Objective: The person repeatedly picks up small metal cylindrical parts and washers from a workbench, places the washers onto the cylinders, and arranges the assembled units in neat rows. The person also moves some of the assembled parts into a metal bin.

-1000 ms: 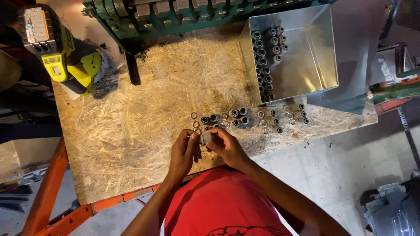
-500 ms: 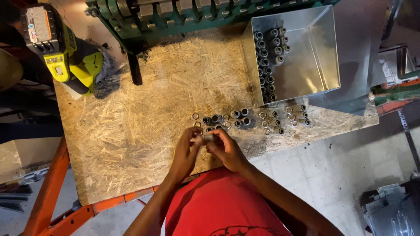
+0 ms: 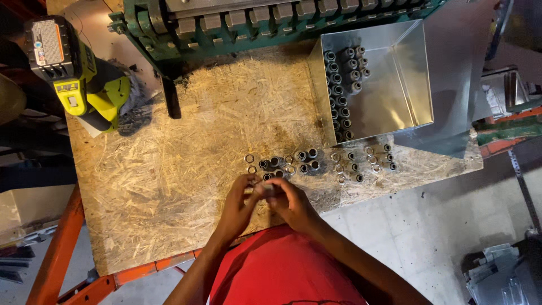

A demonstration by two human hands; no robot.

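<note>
Hands meet at lower centre of the frame: left hand [image 3: 240, 200] and right hand [image 3: 291, 202] pinch a small metal fitting [image 3: 266, 189] together, seemingly joining parts; loose fittings [image 3: 307, 161] lie above on the counter [image 3: 169, 186].

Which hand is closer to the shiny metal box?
Right. The right hand sits below the metal box, toward its side of the board; the left hand is beside it, farther off.

left hand [image 3: 240, 204], right hand [image 3: 291, 202], fingertips pinched together
</note>
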